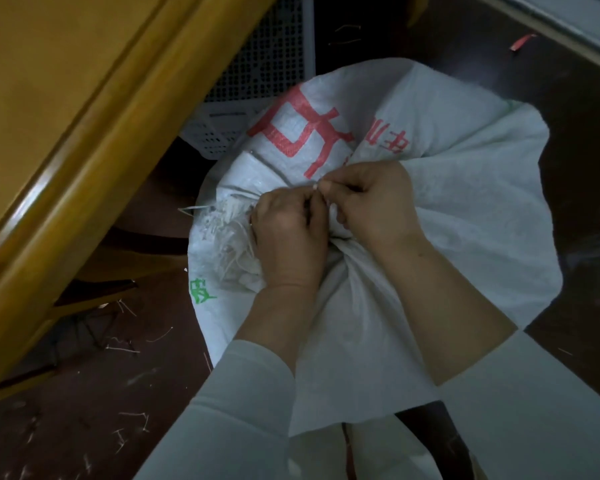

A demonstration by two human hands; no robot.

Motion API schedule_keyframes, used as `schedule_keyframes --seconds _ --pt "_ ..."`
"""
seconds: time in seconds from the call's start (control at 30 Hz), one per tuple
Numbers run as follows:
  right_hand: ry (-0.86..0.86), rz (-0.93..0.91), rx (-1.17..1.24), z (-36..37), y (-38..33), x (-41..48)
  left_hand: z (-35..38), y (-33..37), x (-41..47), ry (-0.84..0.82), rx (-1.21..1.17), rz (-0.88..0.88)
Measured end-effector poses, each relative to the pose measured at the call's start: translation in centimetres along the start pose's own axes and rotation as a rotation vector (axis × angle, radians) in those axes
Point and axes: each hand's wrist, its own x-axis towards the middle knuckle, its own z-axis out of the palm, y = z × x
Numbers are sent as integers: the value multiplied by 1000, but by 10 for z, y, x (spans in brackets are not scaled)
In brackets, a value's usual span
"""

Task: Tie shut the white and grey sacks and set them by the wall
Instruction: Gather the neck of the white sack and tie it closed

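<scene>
Head view: white woven sack, red and green print, on dark floor beside yellow wooden furniture and perforated white crate, its gathered, frayed mouth pinched shut by left hand and right hand, fingertips meeting on a pale string end.

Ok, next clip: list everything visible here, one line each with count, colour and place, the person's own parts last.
sack: one, white with red and green print, centre, neck gathered
frayed sack mouth: one, white, left of the hands
wooden furniture: one piece, yellow-brown, left
perforated crate: one, white, top, behind the sack
floor: dark brown, littered with pale string scraps
red scrap: one, top right on the floor
sleeves: two, white, bottom
left hand: pinching at the gathered neck
right hand: pinching at the neck, touching the left hand
</scene>
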Motion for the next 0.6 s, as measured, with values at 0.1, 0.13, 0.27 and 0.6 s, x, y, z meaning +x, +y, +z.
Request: schedule_keyframes --seconds 0.1,0.13,0.27,0.6 --pt "-47 37 65 -4 1 -3 0 -4 0 1 -81 -21" --pt "-55 43 79 -4 1 -3 0 -4 0 2 -121 -41" --pt "-62 92 150 -5 1 -2 1 -6 4 -27 -277 -128" --pt "-69 163 151 -7 3 6 5 -11 13 -153 -478 -259"
